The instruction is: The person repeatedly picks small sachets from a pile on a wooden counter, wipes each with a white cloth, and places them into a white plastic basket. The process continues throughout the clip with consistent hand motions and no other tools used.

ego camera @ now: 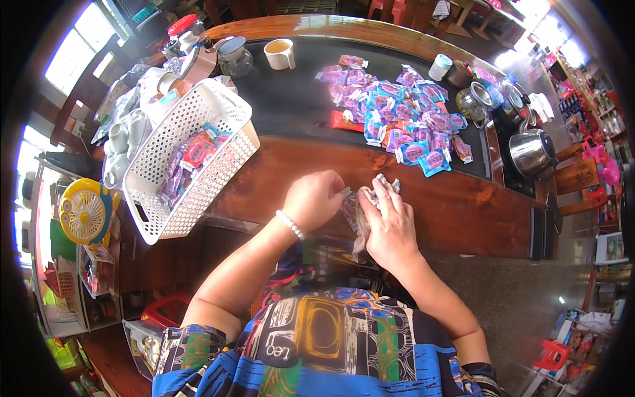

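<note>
My left hand (315, 201), with a white bead bracelet at the wrist, pinches the end of a small clear-and-purple packet (349, 210) at the table's near edge. Under my right hand (389, 226) is a crumpled greyish cloth (365, 221), which lies against the packet. Many purple, blue and red wrapped packets (402, 111) form a loose pile beyond, on the dark table inlay. To the left, a white perforated plastic basket (186, 218) stands tilted in view with several similar packets (198, 151) inside.
A beige mug (279, 53) and a glass jar (234, 58) stand at the far side. White cups (119, 139) crowd the left, above a yellow fan (85, 212). A lidded glass jar (474, 101) and a steel kettle (532, 149) stand at the right.
</note>
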The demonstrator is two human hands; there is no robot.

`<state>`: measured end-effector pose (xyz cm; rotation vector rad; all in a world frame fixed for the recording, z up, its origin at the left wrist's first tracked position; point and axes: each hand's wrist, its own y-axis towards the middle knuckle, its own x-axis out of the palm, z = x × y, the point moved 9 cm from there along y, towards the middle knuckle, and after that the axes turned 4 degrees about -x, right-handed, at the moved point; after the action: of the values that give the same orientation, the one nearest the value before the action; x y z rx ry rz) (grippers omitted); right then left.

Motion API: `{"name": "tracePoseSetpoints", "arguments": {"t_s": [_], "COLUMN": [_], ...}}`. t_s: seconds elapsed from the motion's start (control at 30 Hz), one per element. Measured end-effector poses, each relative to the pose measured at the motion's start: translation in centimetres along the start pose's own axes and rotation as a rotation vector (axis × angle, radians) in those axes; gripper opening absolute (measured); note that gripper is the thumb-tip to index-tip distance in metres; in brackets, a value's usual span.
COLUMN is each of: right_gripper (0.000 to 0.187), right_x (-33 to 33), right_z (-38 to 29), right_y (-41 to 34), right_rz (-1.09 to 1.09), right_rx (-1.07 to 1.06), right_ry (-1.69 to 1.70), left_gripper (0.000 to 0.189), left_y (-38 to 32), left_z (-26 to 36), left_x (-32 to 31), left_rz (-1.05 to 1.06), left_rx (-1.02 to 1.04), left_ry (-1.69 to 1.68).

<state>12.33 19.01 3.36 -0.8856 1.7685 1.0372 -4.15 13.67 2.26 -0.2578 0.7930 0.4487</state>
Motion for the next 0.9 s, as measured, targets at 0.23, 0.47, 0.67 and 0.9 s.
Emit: {"name": "tracePoseSetpoints", "arguments": {"t_s": [0.23, 0.47, 0.67, 0.9], "right_gripper": [0.044, 0.036, 0.035, 0.030], "right_x": [-1.3, -2.8, -3.1, -3.3], "right_z": [-1.2, 0.1, 1.1, 1.3], "right_y": [-3.3, -3.1, -2.9, -3.3], "right_rz": [0.055, 0.224, 0.302, 0.357], "right_rx": [-0.162, -0.151, -0.096, -0.074], "right_ry": [0.056, 0.162, 0.144, 0.160], "left_gripper": [0.019, 0.022, 0.016, 0.013], "left_y": [0.5, 0.7, 0.8, -0.5], "left_z": [0.2, -0.1, 0.4, 1.5], "left_x": [-0.1, 0.1, 0.8, -1.6], "left_rz": [0.041, -0.003, -0.081, 0.102], "left_rx": [0.062, 0.034, 0.020, 0.082], "left_ry": [-0.001, 0.011, 0.089, -0.033]}}
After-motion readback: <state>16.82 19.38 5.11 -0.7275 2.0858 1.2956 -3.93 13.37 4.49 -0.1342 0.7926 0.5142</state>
